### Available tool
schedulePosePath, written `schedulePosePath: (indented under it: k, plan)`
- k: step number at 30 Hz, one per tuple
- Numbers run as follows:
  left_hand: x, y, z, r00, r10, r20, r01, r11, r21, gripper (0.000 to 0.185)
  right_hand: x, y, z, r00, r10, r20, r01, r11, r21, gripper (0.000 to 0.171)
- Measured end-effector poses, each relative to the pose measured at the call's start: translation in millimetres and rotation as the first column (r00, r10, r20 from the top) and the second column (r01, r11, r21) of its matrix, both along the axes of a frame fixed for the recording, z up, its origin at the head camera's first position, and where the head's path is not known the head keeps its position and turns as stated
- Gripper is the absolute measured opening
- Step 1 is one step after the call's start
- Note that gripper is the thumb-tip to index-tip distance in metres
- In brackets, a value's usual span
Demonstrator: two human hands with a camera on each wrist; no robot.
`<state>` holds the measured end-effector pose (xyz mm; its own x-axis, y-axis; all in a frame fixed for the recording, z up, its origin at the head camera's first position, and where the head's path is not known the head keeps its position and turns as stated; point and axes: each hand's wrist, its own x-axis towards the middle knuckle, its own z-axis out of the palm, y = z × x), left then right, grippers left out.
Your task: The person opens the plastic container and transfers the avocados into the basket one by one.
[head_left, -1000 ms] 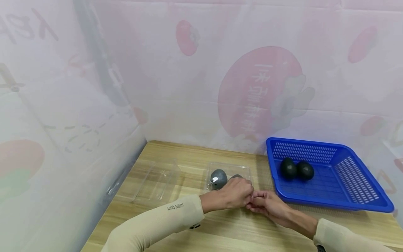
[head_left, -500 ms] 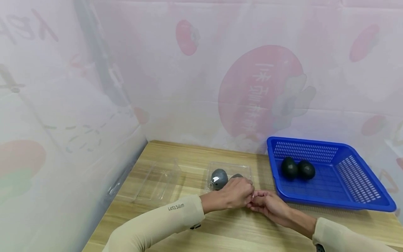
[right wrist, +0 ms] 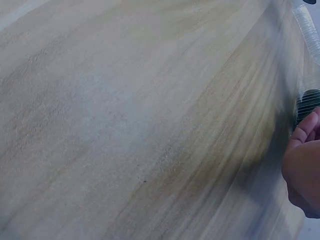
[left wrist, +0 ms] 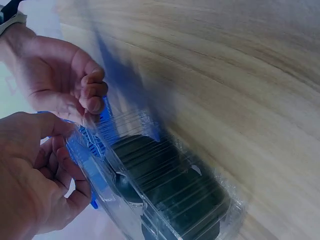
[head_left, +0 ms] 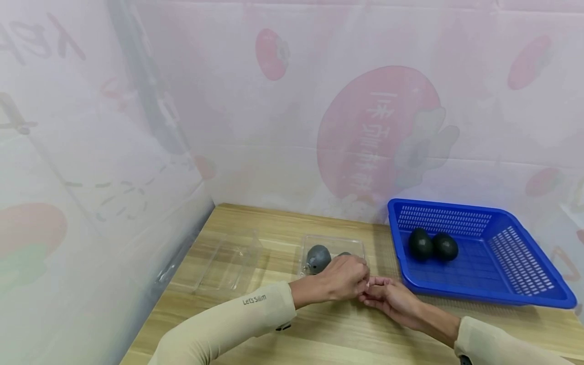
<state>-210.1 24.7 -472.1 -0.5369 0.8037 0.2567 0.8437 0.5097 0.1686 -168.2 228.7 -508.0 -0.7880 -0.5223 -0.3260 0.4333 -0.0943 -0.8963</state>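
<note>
At the near edge of the clamshell, I see left hand and right hand pinching its thin, flexible rim; I judge it light, crushable.

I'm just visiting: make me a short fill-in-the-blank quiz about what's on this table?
1. The basket on the table is coloured ____.
2. Inside it lie ____ dark avocados.
3. Both hands, left hand and right hand, pinch the edge of a clear plastic ____.
4. The table is made of ____.

Missing words: blue; two; box; wood
</note>
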Motion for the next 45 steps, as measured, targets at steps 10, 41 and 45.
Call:
schedulePosePath:
  k: [10,41,45]
  plan:
    - [1.9,-0.9,0.3,1.0,0.006,-0.005,-0.006,1.0,-0.007,0.012,-1.4,1.5,7.1,0.999,0.042,-0.017,-0.04,0.997,0.064,0.014]
    - [-7.7,-87.3,26.4,0.92,0.273,0.28,-0.322,0.936,0.145,0.031,5.3,-16.3,67.9,0.631,0.578,-0.517,0.037,0.643,0.765,0.01]
    - [-9.8,-97.5,23.7,0.881,0.318,0.35,-0.385,0.912,0.141,0.039,4.9,-28.5,76.7,0.49,0.643,-0.589,0.153,0.601,0.784,0.01]
